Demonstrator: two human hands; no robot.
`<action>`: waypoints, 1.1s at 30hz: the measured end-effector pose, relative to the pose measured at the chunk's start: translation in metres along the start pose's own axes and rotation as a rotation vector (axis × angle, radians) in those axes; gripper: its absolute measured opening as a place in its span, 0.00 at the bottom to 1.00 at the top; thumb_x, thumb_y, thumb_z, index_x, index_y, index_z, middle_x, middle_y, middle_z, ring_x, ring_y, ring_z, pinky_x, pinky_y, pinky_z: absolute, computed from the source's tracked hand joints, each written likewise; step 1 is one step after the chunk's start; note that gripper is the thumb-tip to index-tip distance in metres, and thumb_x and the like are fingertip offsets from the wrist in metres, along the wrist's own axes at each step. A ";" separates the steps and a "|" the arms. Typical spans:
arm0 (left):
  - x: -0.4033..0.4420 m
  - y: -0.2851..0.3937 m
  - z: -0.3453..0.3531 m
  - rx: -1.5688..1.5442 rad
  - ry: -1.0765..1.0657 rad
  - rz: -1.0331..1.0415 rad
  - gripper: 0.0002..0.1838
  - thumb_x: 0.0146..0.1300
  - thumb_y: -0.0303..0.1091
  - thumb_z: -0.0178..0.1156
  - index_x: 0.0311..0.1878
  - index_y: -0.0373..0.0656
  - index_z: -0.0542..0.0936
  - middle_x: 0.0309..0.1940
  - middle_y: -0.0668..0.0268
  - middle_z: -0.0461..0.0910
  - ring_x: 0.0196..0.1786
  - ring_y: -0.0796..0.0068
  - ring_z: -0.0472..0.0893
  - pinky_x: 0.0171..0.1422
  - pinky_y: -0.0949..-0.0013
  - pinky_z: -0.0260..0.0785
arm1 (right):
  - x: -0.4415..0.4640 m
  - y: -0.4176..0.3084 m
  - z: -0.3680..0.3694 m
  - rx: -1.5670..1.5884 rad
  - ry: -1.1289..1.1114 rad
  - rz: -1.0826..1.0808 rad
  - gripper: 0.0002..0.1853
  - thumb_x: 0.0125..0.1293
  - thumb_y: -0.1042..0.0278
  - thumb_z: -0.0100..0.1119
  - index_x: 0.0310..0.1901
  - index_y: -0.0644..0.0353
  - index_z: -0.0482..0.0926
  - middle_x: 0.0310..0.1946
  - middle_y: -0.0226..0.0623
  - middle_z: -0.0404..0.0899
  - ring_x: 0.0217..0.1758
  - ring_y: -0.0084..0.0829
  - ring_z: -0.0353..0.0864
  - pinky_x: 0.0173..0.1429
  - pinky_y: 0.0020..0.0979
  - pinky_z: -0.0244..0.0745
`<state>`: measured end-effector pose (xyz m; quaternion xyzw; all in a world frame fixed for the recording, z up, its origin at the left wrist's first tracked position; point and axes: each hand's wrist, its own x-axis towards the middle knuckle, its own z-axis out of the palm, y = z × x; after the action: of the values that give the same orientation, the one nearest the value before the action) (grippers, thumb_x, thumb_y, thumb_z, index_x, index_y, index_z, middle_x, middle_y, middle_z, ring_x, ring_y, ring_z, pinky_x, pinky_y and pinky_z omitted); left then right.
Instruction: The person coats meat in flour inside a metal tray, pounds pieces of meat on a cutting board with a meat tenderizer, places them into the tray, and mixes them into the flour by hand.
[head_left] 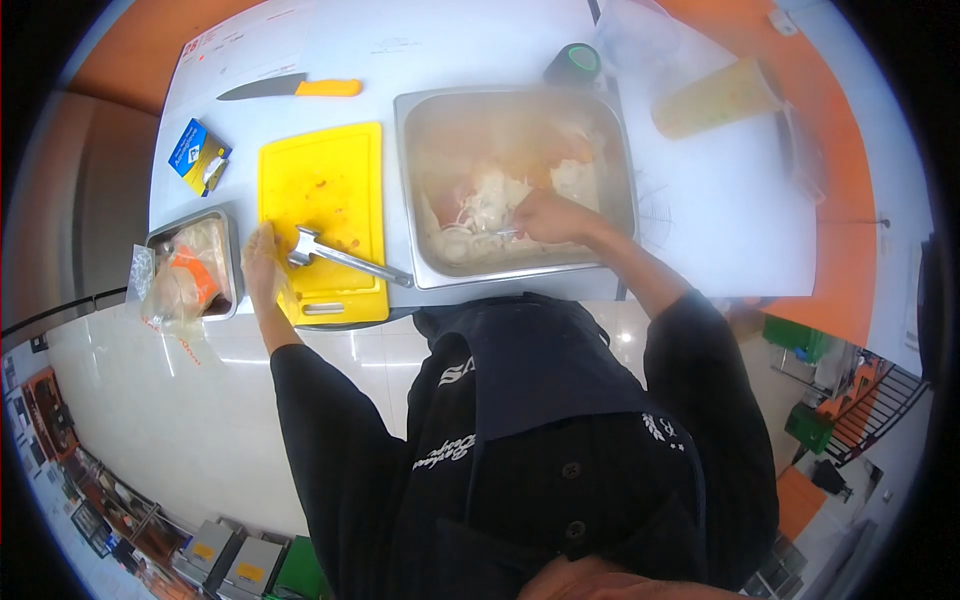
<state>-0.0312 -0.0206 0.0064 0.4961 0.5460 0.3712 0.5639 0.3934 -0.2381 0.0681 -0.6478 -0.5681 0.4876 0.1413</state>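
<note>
My right hand [552,217] is closed around a metal utensil [508,232], dipped into a deep steel pan [625,190]. What kind of utensil it is stays hidden by the hand and the food. Pieces of meat [460,200] in a creamy white mixture [492,200] with pale sliced strips fill the pan. My left hand [262,262], in what looks like a clear plastic glove, is at the left edge of a yellow cutting board [320,180], fingers loosely extended. A metal meat mallet [345,260] lies across the board, its handle reaching the pan.
A yellow-handled knife [328,88] and a blue-and-yellow box [199,155] lie at the back left. A smaller steel tray [233,250] holds a plastic bag [180,285]. Behind the pan stands a dark round object [573,64]; a hazy, tall translucent container [720,98] is at right.
</note>
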 end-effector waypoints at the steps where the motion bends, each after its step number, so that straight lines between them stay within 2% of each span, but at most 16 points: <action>1: 0.000 0.000 0.000 0.019 0.003 -0.010 0.13 0.71 0.45 0.57 0.39 0.44 0.78 0.26 0.72 0.72 0.29 0.79 0.74 0.26 0.75 0.63 | -0.005 -0.009 -0.003 0.018 -0.001 0.034 0.10 0.57 0.70 0.53 0.29 0.66 0.83 0.24 0.47 0.80 0.34 0.44 0.80 0.43 0.41 0.73; 2: -0.001 0.000 0.001 0.004 0.007 -0.014 0.13 0.71 0.45 0.57 0.39 0.44 0.78 0.26 0.72 0.72 0.29 0.79 0.74 0.26 0.75 0.64 | -0.009 -0.015 -0.006 0.037 -0.001 0.068 0.10 0.58 0.70 0.53 0.29 0.66 0.84 0.23 0.47 0.79 0.33 0.44 0.80 0.42 0.41 0.73; 5: -0.001 -0.001 0.001 -0.032 0.015 -0.018 0.13 0.71 0.44 0.58 0.39 0.44 0.78 0.27 0.71 0.72 0.29 0.78 0.74 0.27 0.74 0.64 | -0.010 -0.017 -0.012 0.070 -0.016 0.160 0.12 0.60 0.68 0.54 0.34 0.66 0.85 0.32 0.49 0.83 0.41 0.43 0.83 0.49 0.40 0.74; 8: 0.000 -0.003 -0.001 -0.027 0.015 -0.018 0.13 0.71 0.44 0.58 0.39 0.44 0.78 0.27 0.71 0.72 0.30 0.78 0.74 0.27 0.74 0.64 | -0.008 0.006 -0.010 -0.128 0.294 -0.074 0.10 0.59 0.69 0.55 0.33 0.64 0.84 0.31 0.48 0.82 0.41 0.46 0.82 0.49 0.43 0.74; 11: 0.001 -0.002 0.000 0.002 0.012 -0.015 0.13 0.71 0.44 0.58 0.39 0.44 0.78 0.28 0.71 0.72 0.30 0.79 0.74 0.27 0.74 0.65 | -0.012 -0.010 -0.023 -0.372 0.239 0.038 0.08 0.56 0.70 0.56 0.34 0.61 0.83 0.34 0.48 0.82 0.41 0.49 0.82 0.49 0.45 0.74; 14: 0.004 -0.003 -0.002 0.031 0.003 0.015 0.13 0.71 0.44 0.58 0.39 0.43 0.78 0.29 0.71 0.72 0.31 0.79 0.73 0.28 0.74 0.65 | -0.016 -0.024 -0.016 -0.553 0.380 0.160 0.08 0.55 0.71 0.56 0.35 0.60 0.82 0.38 0.50 0.81 0.42 0.50 0.82 0.50 0.46 0.75; 16: -0.005 0.007 -0.002 0.127 -0.012 0.009 0.13 0.71 0.44 0.58 0.40 0.43 0.78 0.29 0.71 0.72 0.31 0.79 0.73 0.30 0.74 0.65 | -0.020 -0.035 -0.012 -0.482 0.299 0.081 0.09 0.54 0.71 0.57 0.37 0.60 0.82 0.40 0.51 0.81 0.42 0.50 0.82 0.48 0.46 0.76; 17: -0.003 0.003 -0.004 0.074 -0.028 0.013 0.14 0.71 0.44 0.58 0.40 0.42 0.78 0.30 0.71 0.72 0.31 0.79 0.73 0.30 0.74 0.65 | -0.023 -0.039 -0.008 -0.444 0.263 0.046 0.09 0.54 0.71 0.57 0.37 0.59 0.82 0.40 0.52 0.81 0.42 0.49 0.82 0.48 0.46 0.76; 20: 0.005 -0.009 -0.007 -0.011 -0.037 0.008 0.14 0.70 0.45 0.58 0.42 0.42 0.78 0.30 0.71 0.72 0.31 0.79 0.73 0.30 0.74 0.66 | -0.032 -0.046 0.006 -0.458 0.157 0.009 0.09 0.54 0.74 0.56 0.37 0.59 0.82 0.34 0.49 0.82 0.44 0.49 0.82 0.48 0.46 0.75; 23: 0.004 -0.008 -0.008 0.046 -0.002 -0.021 0.15 0.70 0.45 0.58 0.44 0.42 0.78 0.30 0.70 0.73 0.31 0.78 0.74 0.29 0.73 0.66 | -0.038 -0.064 0.006 -0.568 0.087 0.131 0.10 0.54 0.74 0.57 0.38 0.60 0.83 0.35 0.50 0.82 0.43 0.49 0.82 0.46 0.46 0.76; 26: 0.014 -0.017 -0.014 0.048 -0.028 -0.006 0.15 0.70 0.46 0.58 0.44 0.42 0.78 0.30 0.70 0.73 0.31 0.77 0.75 0.27 0.73 0.67 | -0.035 -0.064 0.011 -0.623 0.119 0.115 0.09 0.57 0.70 0.56 0.36 0.63 0.82 0.36 0.50 0.82 0.42 0.48 0.84 0.46 0.44 0.79; 33: 0.005 -0.007 -0.008 0.056 -0.014 -0.007 0.16 0.70 0.46 0.58 0.44 0.41 0.78 0.31 0.69 0.73 0.32 0.77 0.76 0.27 0.73 0.67 | -0.012 -0.052 0.029 -0.671 0.199 0.016 0.09 0.58 0.71 0.54 0.34 0.63 0.83 0.36 0.50 0.82 0.41 0.47 0.85 0.42 0.45 0.80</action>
<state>-0.0395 -0.0165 -0.0006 0.5123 0.5539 0.3505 0.5549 0.3411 -0.2435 0.0979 -0.7070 -0.6750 0.2092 -0.0287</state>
